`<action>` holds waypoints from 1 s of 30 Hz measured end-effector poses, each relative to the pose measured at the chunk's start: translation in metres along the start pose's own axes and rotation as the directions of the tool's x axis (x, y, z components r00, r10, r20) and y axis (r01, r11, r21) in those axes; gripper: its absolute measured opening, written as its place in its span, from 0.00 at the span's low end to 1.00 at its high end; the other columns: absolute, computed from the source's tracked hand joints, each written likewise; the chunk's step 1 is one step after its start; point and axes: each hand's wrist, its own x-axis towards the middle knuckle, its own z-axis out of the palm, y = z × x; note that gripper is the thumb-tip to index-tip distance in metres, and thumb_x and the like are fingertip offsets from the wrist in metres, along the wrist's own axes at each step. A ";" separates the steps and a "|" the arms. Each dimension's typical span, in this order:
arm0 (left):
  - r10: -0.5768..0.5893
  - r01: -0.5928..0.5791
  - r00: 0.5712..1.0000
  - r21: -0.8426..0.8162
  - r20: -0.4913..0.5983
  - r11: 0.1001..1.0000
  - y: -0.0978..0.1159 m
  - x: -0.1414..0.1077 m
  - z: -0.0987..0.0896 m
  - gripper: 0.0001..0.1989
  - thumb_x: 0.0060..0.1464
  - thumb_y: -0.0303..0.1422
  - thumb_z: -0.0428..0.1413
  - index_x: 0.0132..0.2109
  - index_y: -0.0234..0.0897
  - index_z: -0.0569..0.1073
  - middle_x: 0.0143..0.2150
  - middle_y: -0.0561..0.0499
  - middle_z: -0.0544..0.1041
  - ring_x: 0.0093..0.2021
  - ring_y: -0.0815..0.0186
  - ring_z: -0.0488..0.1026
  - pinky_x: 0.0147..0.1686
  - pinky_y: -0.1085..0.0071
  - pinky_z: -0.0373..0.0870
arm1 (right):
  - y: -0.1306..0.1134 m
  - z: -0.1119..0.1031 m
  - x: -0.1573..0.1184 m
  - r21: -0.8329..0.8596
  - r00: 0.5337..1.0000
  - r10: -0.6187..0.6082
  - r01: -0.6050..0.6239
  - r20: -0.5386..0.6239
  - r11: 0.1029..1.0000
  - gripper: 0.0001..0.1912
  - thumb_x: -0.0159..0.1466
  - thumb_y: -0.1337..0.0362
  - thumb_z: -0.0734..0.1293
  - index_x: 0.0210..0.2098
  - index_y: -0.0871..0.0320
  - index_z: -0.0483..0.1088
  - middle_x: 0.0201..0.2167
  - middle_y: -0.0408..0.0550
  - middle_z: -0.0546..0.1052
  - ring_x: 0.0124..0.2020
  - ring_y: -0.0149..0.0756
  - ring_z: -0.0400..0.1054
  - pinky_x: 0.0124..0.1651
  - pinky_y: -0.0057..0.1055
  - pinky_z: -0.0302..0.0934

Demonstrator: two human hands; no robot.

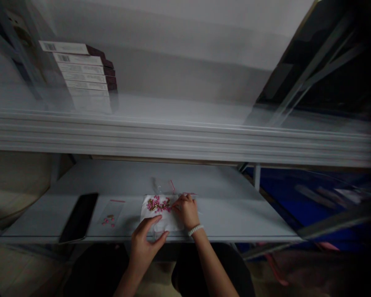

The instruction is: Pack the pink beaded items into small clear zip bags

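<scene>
A white sheet point(145, 212) lies near the front edge of the grey shelf, bearing a pile of small pink and gold pieces point(157, 203). My left hand point(145, 239) is at the sheet's front left, its thumb and fingers apart around a small clear bag point(161, 227), which it seems to hold at the edges. At the pile's right side is my right hand point(186, 209), wearing a pale beaded bracelet, with its fingertips pinched together; anything between them is too small to make out.
Left of the sheet lie a clear zip bag point(111, 212) with a few pink pieces and a black phone point(79, 216). Another clear bag point(164, 186) is behind the pile. An upper shelf point(185, 138) holds stacked white boxes point(83, 68).
</scene>
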 end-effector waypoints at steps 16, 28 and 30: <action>-0.015 0.015 1.000 -0.009 -0.006 1.000 -0.004 -0.002 0.007 0.15 0.50 0.33 0.59 0.47 0.39 0.70 0.42 0.48 0.77 0.43 0.61 0.75 0.42 0.67 0.74 | -0.050 -0.069 -0.024 0.641 0.950 -0.312 0.255 -0.025 0.724 0.05 0.57 0.60 0.70 0.32 0.53 0.78 0.35 0.46 0.73 0.41 0.35 0.66 0.47 0.32 0.59; -0.021 0.020 1.000 0.018 0.017 1.000 -0.001 -0.002 0.001 0.15 0.50 0.32 0.59 0.47 0.40 0.71 0.43 0.49 0.77 0.42 0.62 0.75 0.42 0.68 0.74 | -0.004 -0.012 -0.001 0.081 0.998 -0.024 0.029 -0.063 0.996 0.06 0.55 0.69 0.68 0.29 0.52 0.77 0.33 0.48 0.75 0.42 0.41 0.64 0.44 0.34 0.52; -0.016 0.016 1.000 0.011 0.016 1.000 -0.002 -0.002 0.001 0.16 0.50 0.32 0.59 0.47 0.40 0.71 0.43 0.49 0.77 0.42 0.63 0.75 0.43 0.68 0.74 | -0.002 -0.004 0.000 0.030 0.999 -0.014 0.015 -0.031 0.999 0.06 0.55 0.69 0.69 0.29 0.51 0.78 0.34 0.48 0.75 0.43 0.42 0.63 0.42 0.33 0.50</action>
